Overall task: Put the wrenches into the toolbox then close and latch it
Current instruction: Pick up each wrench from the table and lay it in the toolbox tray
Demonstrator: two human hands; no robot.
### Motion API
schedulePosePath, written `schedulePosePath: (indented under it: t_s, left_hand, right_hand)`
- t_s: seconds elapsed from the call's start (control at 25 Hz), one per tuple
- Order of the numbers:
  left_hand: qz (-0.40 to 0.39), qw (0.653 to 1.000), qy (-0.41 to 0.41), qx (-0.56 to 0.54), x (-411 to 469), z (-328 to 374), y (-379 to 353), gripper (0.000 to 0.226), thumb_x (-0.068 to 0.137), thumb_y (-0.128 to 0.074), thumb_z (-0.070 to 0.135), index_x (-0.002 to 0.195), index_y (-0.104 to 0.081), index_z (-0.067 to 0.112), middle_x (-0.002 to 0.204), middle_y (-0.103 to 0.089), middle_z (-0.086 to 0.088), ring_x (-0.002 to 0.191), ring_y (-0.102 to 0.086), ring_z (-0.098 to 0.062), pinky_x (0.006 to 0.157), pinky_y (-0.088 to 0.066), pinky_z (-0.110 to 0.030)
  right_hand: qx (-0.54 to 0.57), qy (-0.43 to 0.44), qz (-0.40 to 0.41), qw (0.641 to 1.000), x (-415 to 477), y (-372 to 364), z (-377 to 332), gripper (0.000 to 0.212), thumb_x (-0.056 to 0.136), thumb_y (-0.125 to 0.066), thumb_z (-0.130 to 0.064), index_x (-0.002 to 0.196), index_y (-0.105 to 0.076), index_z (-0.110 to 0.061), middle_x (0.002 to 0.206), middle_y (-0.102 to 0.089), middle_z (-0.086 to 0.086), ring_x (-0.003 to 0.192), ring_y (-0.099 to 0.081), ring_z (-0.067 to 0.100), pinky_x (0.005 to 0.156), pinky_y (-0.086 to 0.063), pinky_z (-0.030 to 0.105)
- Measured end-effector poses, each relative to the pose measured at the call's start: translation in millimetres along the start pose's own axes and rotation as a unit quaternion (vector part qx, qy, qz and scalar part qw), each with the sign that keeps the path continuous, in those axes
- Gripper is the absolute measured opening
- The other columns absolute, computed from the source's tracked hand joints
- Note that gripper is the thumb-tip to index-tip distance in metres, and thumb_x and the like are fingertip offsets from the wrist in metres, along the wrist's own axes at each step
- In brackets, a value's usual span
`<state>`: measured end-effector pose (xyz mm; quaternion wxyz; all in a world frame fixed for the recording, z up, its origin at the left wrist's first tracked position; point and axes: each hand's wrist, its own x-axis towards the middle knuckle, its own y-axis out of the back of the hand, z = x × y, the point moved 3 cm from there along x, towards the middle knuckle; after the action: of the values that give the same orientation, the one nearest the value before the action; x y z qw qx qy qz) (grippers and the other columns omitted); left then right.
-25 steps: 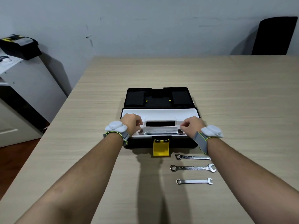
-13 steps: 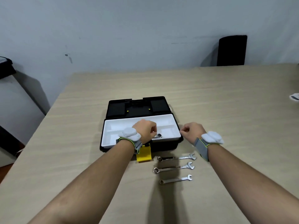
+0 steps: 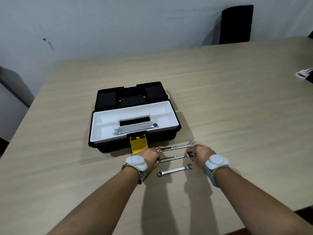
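Observation:
The black toolbox (image 3: 178, 127) stands open on the table, its lid (image 3: 129, 96) folded back and a yellow latch (image 3: 138, 145) hanging at the front. Its white tray (image 3: 97, 126) holds wrenches (image 3: 135, 129) lying side by side. Three more wrenches lie on the table in front: a far one (image 3: 176, 147), a middle one (image 3: 171, 158) and a small near one (image 3: 174, 170). My left hand (image 3: 149, 158) grips the ring end of the middle wrench. My right hand (image 3: 200, 154) pinches its open end.
The wooden table (image 3: 237, 102) stretches wide to the right and back. A black chair back (image 3: 236, 24) stands behind its far edge against the wall. A white object (image 3: 304, 74) lies at the right edge. The table's near right corner ends by my right forearm.
Both hands left the tray, where a wrench now lies, and came down to the middle wrench on the table. The camera view shifted left and down.

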<state>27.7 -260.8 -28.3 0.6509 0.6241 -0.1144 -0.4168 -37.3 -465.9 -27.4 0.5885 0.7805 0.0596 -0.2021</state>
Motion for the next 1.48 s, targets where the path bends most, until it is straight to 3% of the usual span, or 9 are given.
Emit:
schedulePosePath:
  t_s: [0.24, 0.44, 0.72, 0.92, 1.16, 1.48]
  left_hand:
    - [-0.038, 0.997, 0.059, -0.037, 9.0, 5.4, -13.6, 0.027, 0.087, -0.056, 0.008, 0.114, -0.056, 0.006, 0.128, -0.055, -0.016, 0.115, -0.055, -0.032, 0.092, -0.046, -0.036]
    - [-0.044, 0.993, 0.079, -0.081, 5.1, 6.0, -2.4, 0.025, 0.087, -0.058, 0.013, 0.112, -0.061, 0.009, 0.123, -0.062, -0.014, 0.113, -0.058, -0.030, 0.090, -0.048, -0.034]
    - [-0.008, 0.995, 0.059, -0.081, -8.0, -11.8, 83.9, 0.025, 0.080, -0.071, 0.019, 0.102, -0.069, 0.007, 0.109, -0.072, -0.013, 0.088, -0.063, -0.022, 0.081, -0.051, -0.031]
    - [0.075, 0.989, 0.095, -0.080, -22.0, -65.0, 145.5, 0.022, 0.082, -0.067, 0.014, 0.102, -0.071, 0.007, 0.108, -0.073, -0.011, 0.101, -0.065, -0.027, 0.082, -0.050, -0.029]
    - [0.153, 0.969, 0.176, -0.086, -25.5, -161.2, 167.9, 0.020, 0.083, -0.062, 0.010, 0.099, -0.074, 0.012, 0.105, -0.075, -0.009, 0.099, -0.067, -0.026, 0.083, -0.050, -0.028]
    - [0.090, 0.962, 0.241, -0.092, -8.1, -226.5, 127.0, 0.020, 0.074, -0.065, 0.011, 0.087, -0.071, 0.026, 0.097, -0.075, -0.002, 0.090, -0.068, -0.024, 0.067, -0.044, -0.022]
  right_hand:
    - [0.005, 0.028, -0.003, 1.000, 9.4, -2.8, 1.0, 0.031, 0.076, -0.068, -0.009, 0.106, -0.067, -0.017, 0.119, -0.059, 0.006, 0.108, -0.060, 0.028, 0.088, -0.050, 0.031]
    - [0.001, 0.033, -0.038, 0.999, 9.4, 16.4, -2.9, 0.025, 0.080, -0.066, -0.019, 0.105, -0.072, -0.019, 0.116, -0.067, 0.007, 0.108, -0.060, 0.025, 0.089, -0.047, 0.026]
    - [0.052, 0.051, -0.004, 0.997, 13.3, 113.7, -36.0, 0.016, 0.075, -0.073, -0.015, 0.091, -0.077, -0.015, 0.096, -0.077, 0.008, 0.080, -0.062, 0.013, 0.072, -0.045, 0.020]
    - [0.068, 0.102, 0.064, 0.990, 40.5, 159.4, -89.6, 0.017, 0.082, -0.068, -0.014, 0.097, -0.075, -0.012, 0.099, -0.076, 0.008, 0.081, -0.057, 0.010, 0.070, -0.037, 0.016]
    - [0.120, 0.122, 0.126, 0.977, 98.7, 154.9, -164.1, 0.012, 0.079, -0.069, -0.020, 0.088, -0.076, -0.017, 0.092, -0.076, 0.006, 0.089, -0.065, 0.019, 0.073, -0.041, 0.021]
    - [0.132, 0.075, 0.053, 0.987, 155.6, 105.5, -196.6, 0.016, 0.085, -0.066, -0.015, 0.097, -0.074, -0.008, 0.102, -0.074, 0.013, 0.101, -0.065, 0.027, 0.077, -0.045, 0.023]
